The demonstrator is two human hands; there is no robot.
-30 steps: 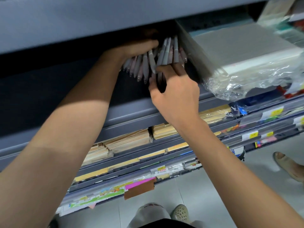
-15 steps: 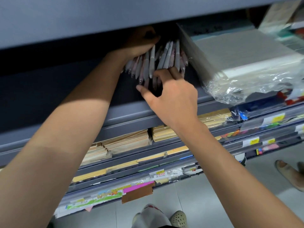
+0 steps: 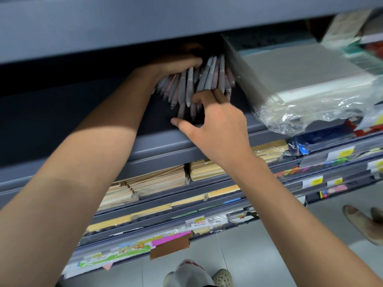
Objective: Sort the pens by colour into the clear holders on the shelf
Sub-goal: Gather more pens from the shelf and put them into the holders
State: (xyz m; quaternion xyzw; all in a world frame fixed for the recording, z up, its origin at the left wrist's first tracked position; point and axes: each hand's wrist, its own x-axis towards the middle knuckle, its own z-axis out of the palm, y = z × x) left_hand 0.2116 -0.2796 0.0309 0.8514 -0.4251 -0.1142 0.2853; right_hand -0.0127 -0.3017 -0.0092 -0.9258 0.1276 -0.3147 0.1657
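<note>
Watching from beside them, near to far.

Both bare forearms reach up into the grey metal shelf (image 3: 145, 148).

Right hand (image 3: 215, 129): this is the change. A second ago its thumb and fingers were closed together at the lower ends of the bundle. Half a second ago the thumb started swinging out. Now the thumb is splayed wide to the left, touching nothing, while the fingers (image 3: 216, 95) stay bent up into the lower ends of the bundle. Can't tell if a pen is caught between them, too blurred.

Grey and pale-pink plastic pens (image 3: 187, 85): a fanned bundle, tips down, in the dark recess under the upper shelf board. It looks split into a left group and a right group. None sits in a holder that I can see.

Left hand (image 3: 178, 64): fingers wrapped over the upper ends of the left group, gripping them. Same grip throughout the last second.

Further right: a clear plastic panel (image 3: 233, 63) just beside the pens. It may be a holder wall, can't confirm. A plastic-wrapped stack of white paper (image 3: 300, 77) lies past it.

My read: the pinch has been dropped, so the right hand is raking colours apart, not pulling one pen out. Sorting is mid-way at best, with nothing placed yet.
</note>
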